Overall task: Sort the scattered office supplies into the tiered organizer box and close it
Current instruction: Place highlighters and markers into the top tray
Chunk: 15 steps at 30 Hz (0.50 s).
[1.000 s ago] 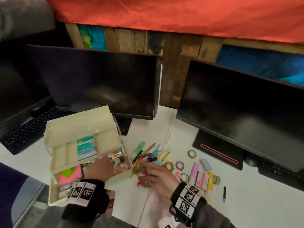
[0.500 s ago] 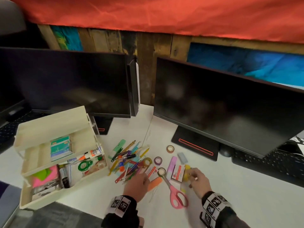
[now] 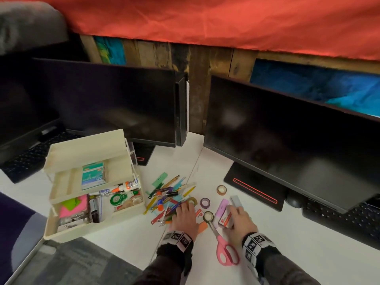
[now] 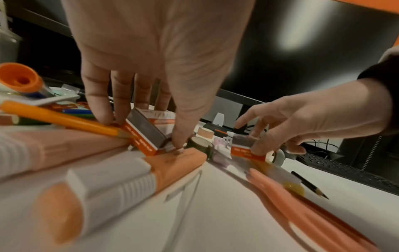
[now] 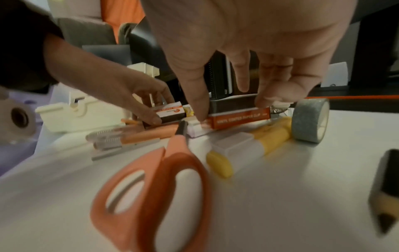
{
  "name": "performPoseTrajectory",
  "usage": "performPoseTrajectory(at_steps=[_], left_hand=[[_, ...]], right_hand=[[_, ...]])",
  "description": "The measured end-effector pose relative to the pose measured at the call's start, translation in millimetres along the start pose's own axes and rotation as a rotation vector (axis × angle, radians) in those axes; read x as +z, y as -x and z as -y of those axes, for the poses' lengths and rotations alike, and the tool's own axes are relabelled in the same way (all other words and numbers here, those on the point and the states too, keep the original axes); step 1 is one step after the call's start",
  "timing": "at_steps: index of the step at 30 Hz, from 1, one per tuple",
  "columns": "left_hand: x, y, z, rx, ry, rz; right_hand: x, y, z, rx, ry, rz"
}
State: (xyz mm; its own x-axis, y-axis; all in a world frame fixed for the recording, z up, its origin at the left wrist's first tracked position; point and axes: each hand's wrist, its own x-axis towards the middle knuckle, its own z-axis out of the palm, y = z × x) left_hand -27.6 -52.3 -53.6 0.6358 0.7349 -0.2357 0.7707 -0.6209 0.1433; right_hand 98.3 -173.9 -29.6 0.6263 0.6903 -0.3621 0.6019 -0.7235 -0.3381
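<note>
Cream plastic tiered organizer box (image 3: 123,212) sits open at the left of the white tabletop (image 3: 298,254), tiers stepped back. Top tray has a green-and-white staple box (image 3: 93,175), a white glue bottle w/ orange cap (image 3: 125,187) lies across its front edge, bottom tier has pink and green sticky notes (image 3: 75,205) + a green tape dispenser (image 3: 117,199).

Your left hand (image 3: 185,218) is down on the right edge of the mixed pen/pencil pile (image 3: 168,194). Left-wrist view: fingers (image 4: 97,105) and thumb clamped on a small orange-and-grey clip box (image 4: 143,134), tilted, resting on an orange highlighter (image 4: 121,177).

Your right hand (image 3: 239,220) pinches a second orange-and-grey clip box (image 5: 239,110) between thumb and fingers (image 5: 272,85); box is lying over a lilac highlighter (image 3: 221,208). Both boxes low, at or just off the pile – can't tell which.

Pink-handled scissors (image 3: 223,249) lie between your wrists, blades pointing at a tape roll (image 3: 208,215). Purple tape roll (image 3: 205,202) and tan one (image 3: 222,189) further back. Yellow highlighter (image 5: 248,150) and grey glitter tape roll (image 5: 311,121) just beside the right hand. Two dark monitors (image 3: 287,140) behind.
</note>
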Motion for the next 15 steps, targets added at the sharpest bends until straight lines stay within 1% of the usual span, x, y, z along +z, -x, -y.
performPoseTrajectory(at_steps=[2,4,6,8,10,13,14,15], left_hand=[[-0.7,-3.5,-0.2,-0.001,-0.010,0.015],[-3.1,-3.3,3.5,0.028,0.031,0.028],[-12.5,1.1,11.6,0.062,0.131,0.004],[-28.8,8.3,25.1,0.092,0.307,-0.039],[-49.0,17.6,45.0,0.105,0.564,-0.069],[-82.8,35.3,86.6,0.050,0.964,-0.153],[-94.6,40.7,101.8,0.017,1.047,-0.190],[-103.9,44.1,119.0,-0.037,1.069,-0.224]], right_hand=[[0.1,1.0,-1.0,0.032,-0.117,-0.025],[-0.9,1.1,0.1,0.064,-0.270,-0.077],[-1.2,-1.9,1.5,0.092,-0.463,-0.133],[-1.0,-7.3,3.3,0.116,-0.617,-0.148],[0.8,-15.6,11.4,0.132,-0.825,-0.084],[-1.6,-21.6,41.4,0.122,-1.286,0.093],[-4.5,-22.7,54.4,0.103,-1.381,0.167],[-10.6,-20.3,71.1,0.063,-1.429,0.258]])
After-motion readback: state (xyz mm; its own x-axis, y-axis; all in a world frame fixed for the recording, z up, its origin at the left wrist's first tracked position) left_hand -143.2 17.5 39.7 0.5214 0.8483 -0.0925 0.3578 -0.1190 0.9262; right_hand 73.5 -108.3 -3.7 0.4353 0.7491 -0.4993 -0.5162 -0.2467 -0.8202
